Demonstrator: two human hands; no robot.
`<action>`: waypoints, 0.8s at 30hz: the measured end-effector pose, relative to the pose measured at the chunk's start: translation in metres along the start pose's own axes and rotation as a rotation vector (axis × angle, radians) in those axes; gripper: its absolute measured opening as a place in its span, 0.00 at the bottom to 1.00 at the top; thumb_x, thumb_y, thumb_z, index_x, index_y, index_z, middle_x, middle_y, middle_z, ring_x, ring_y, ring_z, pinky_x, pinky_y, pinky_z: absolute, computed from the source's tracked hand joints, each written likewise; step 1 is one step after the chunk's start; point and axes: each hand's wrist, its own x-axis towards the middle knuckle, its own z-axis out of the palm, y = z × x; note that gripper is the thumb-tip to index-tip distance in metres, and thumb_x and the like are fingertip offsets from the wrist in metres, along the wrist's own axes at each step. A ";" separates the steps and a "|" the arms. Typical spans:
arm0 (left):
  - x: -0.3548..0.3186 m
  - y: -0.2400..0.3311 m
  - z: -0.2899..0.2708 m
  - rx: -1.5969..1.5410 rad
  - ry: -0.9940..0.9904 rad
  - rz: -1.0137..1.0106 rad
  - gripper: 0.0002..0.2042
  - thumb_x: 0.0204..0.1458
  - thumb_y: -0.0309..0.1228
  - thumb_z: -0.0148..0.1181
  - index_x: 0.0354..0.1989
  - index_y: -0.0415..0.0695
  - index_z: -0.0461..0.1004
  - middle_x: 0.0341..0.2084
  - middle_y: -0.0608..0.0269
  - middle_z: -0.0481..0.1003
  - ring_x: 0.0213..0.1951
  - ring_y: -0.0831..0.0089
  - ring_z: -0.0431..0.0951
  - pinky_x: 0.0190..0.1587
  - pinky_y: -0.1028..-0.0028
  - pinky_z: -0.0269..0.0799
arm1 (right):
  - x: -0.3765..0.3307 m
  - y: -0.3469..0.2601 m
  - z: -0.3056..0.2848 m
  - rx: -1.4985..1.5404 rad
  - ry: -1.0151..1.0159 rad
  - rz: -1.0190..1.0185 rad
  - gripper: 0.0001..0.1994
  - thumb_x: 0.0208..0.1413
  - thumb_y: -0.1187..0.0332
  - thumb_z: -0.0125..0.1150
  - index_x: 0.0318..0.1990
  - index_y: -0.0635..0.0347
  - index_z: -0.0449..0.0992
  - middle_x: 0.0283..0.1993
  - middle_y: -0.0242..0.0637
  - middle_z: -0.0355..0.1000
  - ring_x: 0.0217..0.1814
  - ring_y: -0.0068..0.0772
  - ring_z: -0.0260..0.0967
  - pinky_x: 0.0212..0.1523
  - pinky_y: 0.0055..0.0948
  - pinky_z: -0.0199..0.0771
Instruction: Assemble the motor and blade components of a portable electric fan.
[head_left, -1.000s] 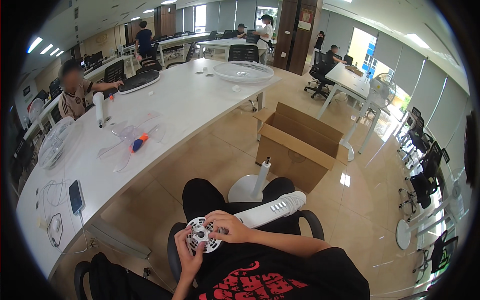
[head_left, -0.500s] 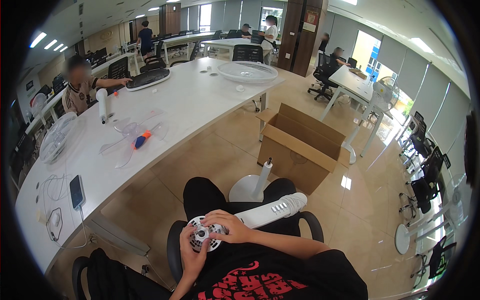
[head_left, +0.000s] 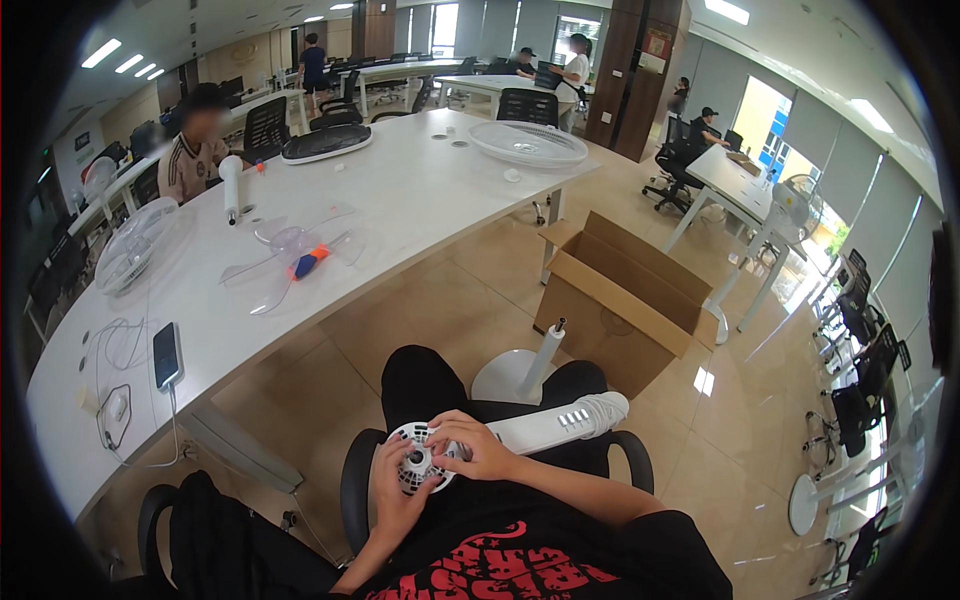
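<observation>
In my lap lies a white fan head with a round, slotted motor housing (head_left: 418, 434) facing up and a shaft at its centre. My left hand (head_left: 396, 496) wraps its left and lower rim, fingers curled against the edge. From the right, my right hand (head_left: 472, 447) grips the opposite rim, its fingertips bent over the face. A long white fan column (head_left: 532, 427) with a row of buttons stretches right from the housing across my thighs. Coiled white cord (head_left: 604, 412) is bundled at its far end. Just beyond my knees stands a round white base with a short pole (head_left: 541, 360).
An open cardboard box (head_left: 610, 330) sits on the floor ahead right. The white table (head_left: 400, 215) at left bears clear fan blades (head_left: 290, 240), fan grilles (head_left: 528, 145), a white tube (head_left: 231, 190) and a phone (head_left: 167, 355). A co-worker (head_left: 195, 150) sits across it.
My view has turned slightly left, so the scene sits further right. The co-worker's arm has drawn back from the dark oval piece. Both my hands stay on the motor housing.
</observation>
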 end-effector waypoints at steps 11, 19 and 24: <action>0.013 -0.021 -0.023 -0.175 -0.014 -0.113 0.28 0.51 0.27 0.76 0.62 0.42 0.74 0.56 0.51 0.77 0.65 0.53 0.74 0.66 0.62 0.70 | 0.006 -0.008 -0.002 -0.017 -0.004 -0.024 0.18 0.58 0.65 0.74 0.54 0.61 0.82 0.58 0.42 0.81 0.68 0.50 0.72 0.70 0.46 0.69; 0.004 -0.016 -0.025 -0.224 -0.115 -0.091 0.28 0.55 0.31 0.75 0.65 0.43 0.74 0.66 0.47 0.73 0.71 0.53 0.70 0.71 0.59 0.66 | 0.007 -0.007 -0.001 0.047 -0.013 0.038 0.13 0.55 0.71 0.74 0.48 0.61 0.84 0.44 0.39 0.84 0.66 0.48 0.73 0.66 0.44 0.70; 0.004 -0.007 -0.014 -0.189 -0.008 -0.191 0.30 0.51 0.36 0.79 0.62 0.43 0.75 0.62 0.48 0.75 0.67 0.52 0.73 0.69 0.57 0.67 | 0.006 -0.004 -0.002 0.041 -0.040 0.047 0.15 0.55 0.71 0.74 0.50 0.60 0.83 0.45 0.38 0.84 0.66 0.49 0.73 0.67 0.45 0.70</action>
